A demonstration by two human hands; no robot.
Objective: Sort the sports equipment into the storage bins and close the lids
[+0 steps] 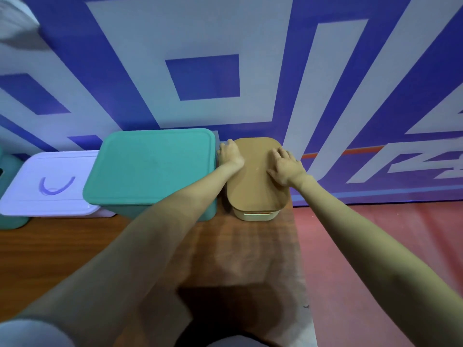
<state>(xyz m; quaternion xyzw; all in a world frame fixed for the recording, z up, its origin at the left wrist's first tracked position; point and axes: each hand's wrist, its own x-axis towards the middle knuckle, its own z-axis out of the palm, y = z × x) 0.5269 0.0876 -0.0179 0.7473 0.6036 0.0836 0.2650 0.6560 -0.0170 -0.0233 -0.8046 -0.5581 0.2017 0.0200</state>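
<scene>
Blue and white wall (250, 58): patterned, runs behind the whole row of bins.

Desk (75, 246): wood-grain top, its right edge meeting a red floor (388, 246).

Teal bin (152, 169): largest bin, lid seated flat, standing at the back of the desk against the wall.

White bin (50, 184): left of the teal bin and touching it, lid on, a blue curved handle mark on top. A further teal container (10, 194) shows partly at the far left edge.

Tan bin (258, 176): smallest, just right of the teal bin, near the desk's right edge. Its brown lid sits on a pale base, of which only the front rim shows.

Left hand (230, 155): fingers curled over the lid's far left edge, next to the teal bin, gripping it.

Right hand (285, 166): flat on the lid's right side, fingers straight and spread, pressing down, nothing grasped.

Sports equipment: none visible; all bins are lidded.
</scene>
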